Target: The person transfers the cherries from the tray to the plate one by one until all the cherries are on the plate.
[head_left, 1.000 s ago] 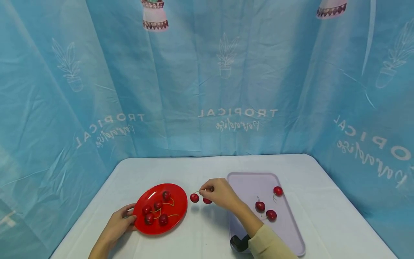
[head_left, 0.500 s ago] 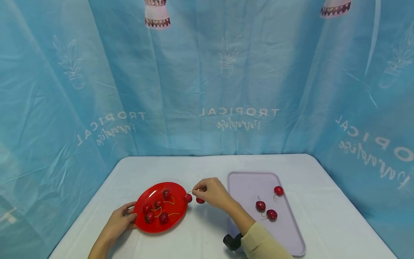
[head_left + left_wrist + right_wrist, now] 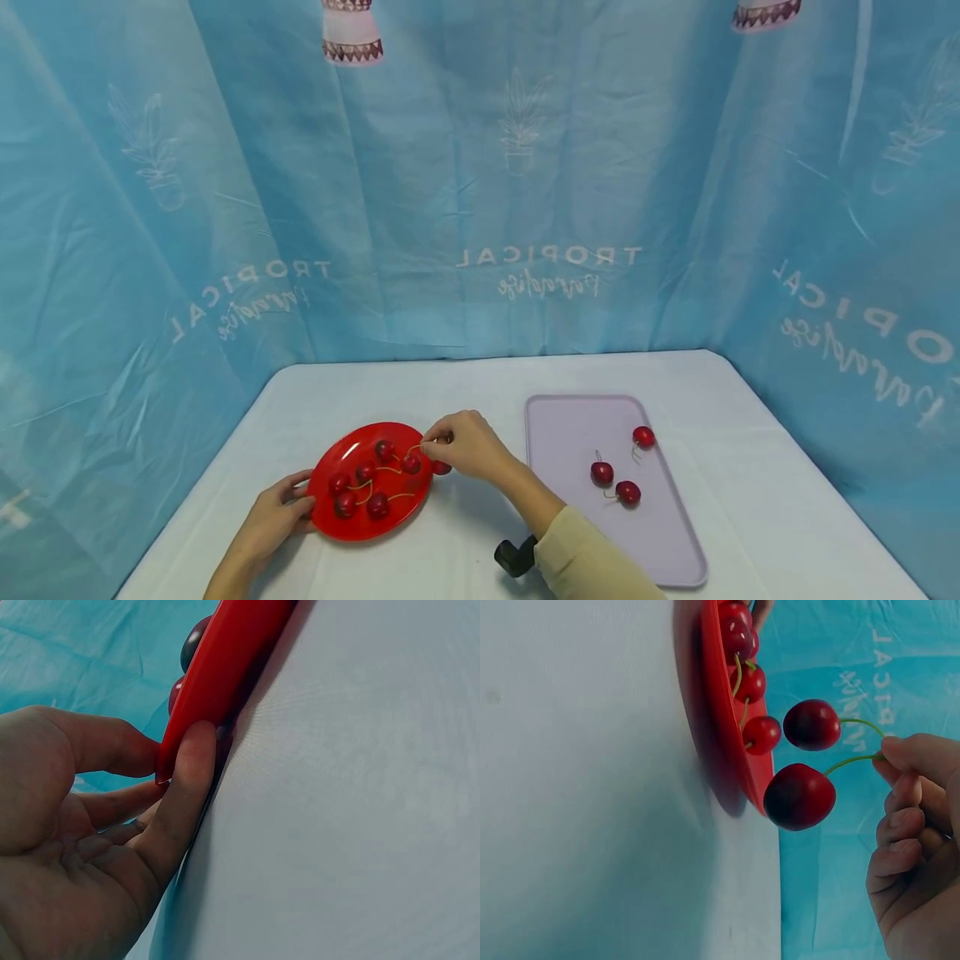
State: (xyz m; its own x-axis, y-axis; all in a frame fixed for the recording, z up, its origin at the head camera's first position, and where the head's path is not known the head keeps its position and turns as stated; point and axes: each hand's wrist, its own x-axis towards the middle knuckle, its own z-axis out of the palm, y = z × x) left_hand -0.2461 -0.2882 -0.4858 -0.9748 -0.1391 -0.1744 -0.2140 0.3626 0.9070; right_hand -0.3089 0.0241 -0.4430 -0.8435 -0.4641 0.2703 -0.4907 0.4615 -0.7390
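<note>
White table [image 3: 465, 385] carries a plate [image 3: 360, 530] (five cherries [image 3: 378, 505]) — and a three-cherry tray [image 3: 566, 433].

plate [image 3: 347, 457]: red | cherries [image 3: 800, 796]: dark red | tray [image 3: 573, 433]: lilac | curtain [image 3: 420, 175]: blue, white-lettered

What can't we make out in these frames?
Head: tray, near left corner, behind sleeve.
Head: part of one held cherry, behind the right grip.
Head: tops of two pink printed pots, past top edge.
Left wrist: most cherries on the red plate, behind it; plate's far end, past top edge.
Right wrist: most of the left grip, past top edge.
</note>
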